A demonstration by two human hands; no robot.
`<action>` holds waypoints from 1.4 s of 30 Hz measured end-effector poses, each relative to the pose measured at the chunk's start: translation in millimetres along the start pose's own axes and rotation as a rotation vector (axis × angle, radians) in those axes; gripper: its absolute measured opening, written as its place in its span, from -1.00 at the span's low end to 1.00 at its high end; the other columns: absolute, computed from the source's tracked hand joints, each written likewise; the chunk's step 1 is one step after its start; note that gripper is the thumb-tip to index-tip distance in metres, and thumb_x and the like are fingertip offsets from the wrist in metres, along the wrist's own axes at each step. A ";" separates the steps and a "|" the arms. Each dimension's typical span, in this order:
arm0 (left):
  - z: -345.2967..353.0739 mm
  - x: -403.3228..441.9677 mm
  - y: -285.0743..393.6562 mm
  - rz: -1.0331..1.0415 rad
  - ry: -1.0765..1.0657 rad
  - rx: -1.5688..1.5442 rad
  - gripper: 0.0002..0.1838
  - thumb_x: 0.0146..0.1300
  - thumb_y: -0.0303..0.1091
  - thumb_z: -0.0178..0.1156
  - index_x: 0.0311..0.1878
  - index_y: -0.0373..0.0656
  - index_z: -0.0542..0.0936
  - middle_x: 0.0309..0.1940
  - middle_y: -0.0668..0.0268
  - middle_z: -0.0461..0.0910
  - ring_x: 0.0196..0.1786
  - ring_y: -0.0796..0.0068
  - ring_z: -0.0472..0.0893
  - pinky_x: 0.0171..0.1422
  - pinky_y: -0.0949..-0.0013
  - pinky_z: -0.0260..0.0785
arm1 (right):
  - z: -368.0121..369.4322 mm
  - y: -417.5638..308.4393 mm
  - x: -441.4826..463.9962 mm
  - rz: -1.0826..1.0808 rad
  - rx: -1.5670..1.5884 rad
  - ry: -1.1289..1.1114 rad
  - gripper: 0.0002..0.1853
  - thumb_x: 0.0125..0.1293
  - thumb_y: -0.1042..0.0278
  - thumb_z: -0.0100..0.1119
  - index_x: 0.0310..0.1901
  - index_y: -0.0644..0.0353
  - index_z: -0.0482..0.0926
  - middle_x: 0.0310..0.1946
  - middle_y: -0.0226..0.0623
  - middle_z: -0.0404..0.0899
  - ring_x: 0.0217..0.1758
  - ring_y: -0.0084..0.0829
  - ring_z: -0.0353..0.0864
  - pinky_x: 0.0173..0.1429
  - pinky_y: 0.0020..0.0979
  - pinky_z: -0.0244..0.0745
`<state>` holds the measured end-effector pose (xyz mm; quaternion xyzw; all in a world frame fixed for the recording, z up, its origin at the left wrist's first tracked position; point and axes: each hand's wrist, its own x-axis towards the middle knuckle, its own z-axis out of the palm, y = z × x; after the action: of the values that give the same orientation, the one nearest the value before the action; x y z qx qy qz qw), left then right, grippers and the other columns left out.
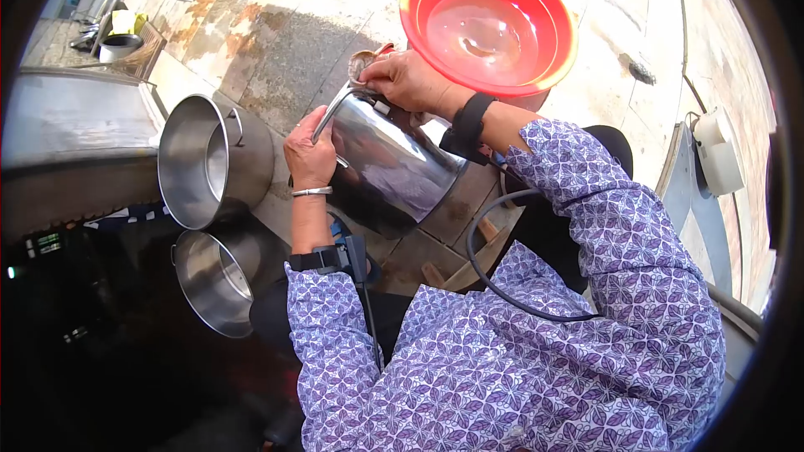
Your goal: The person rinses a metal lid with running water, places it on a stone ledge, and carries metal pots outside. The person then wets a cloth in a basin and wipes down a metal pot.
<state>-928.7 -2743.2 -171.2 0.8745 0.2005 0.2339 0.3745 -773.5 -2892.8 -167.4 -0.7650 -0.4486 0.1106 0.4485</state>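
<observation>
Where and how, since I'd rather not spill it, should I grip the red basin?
Grip the red basin by its wide rim at opposite sides, coming from left and right: it's round, shows no handle, and its liquid probably wants a level hold.

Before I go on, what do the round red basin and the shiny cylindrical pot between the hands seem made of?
The round red basin looks like smooth plastic, judging by its even, solid colour. The shiny cylindrical pot seems polished metal, probably stainless steel, given its mirror-like reflections.

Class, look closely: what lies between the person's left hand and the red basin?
In the head view, the right hand, pinching a cloth, lies between the left hand and the red basin.
</observation>
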 end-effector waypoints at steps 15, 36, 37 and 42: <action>-8.2 11.7 -7.5 -0.184 -0.152 -0.211 -0.83 0.11 -0.46 0.18 -0.20 -0.17 0.64 -0.42 0.21 0.64 -0.38 0.46 0.63 -0.24 0.43 0.42 | -12.8 -10.0 13.6 0.049 0.094 -0.409 -0.90 0.09 0.47 -0.02 -0.43 0.22 0.52 -0.62 -0.27 0.49 -0.49 -0.46 0.44 -0.30 -0.40 0.40; 19.6 15.8 -42.3 -0.182 0.381 -0.022 -0.71 0.19 -0.13 0.13 -0.49 -0.13 0.61 -0.52 0.14 0.58 -0.37 0.13 0.56 -0.19 0.21 0.35 | -12.1 -17.2 -37.0 -0.135 -0.142 -0.276 -0.90 0.14 0.47 0.14 -0.28 0.14 0.57 -0.47 -0.22 0.54 -0.36 -0.25 0.53 -0.24 -0.32 0.44; 18.8 16.4 -38.6 -0.142 0.394 -0.009 -0.66 0.20 -0.09 0.12 -0.51 -0.15 0.60 -0.53 0.13 0.57 -0.37 0.11 0.55 -0.19 0.19 0.34 | -13.7 -21.4 -33.1 -0.047 -0.107 -0.235 -0.87 0.12 0.48 0.12 -0.27 0.13 0.57 -0.45 -0.16 0.54 -0.34 -0.21 0.54 -0.22 -0.29 0.44; 16.2 17.0 -33.5 -0.094 0.402 0.059 -0.55 0.24 0.01 0.06 -0.53 -0.19 0.59 -0.53 0.13 0.57 -0.38 0.07 0.53 -0.22 0.14 0.32 | 1.6 -26.2 12.6 -0.190 -0.105 -0.120 -0.86 0.11 0.46 0.02 -0.30 0.17 0.56 -0.44 -0.05 0.54 -0.39 -0.10 0.57 -0.27 -0.23 0.47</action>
<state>-911.8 -2722.0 -201.8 0.8105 0.3184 0.3801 0.3119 -782.6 -2876.8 -144.8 -0.7336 -0.5503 0.0897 0.3885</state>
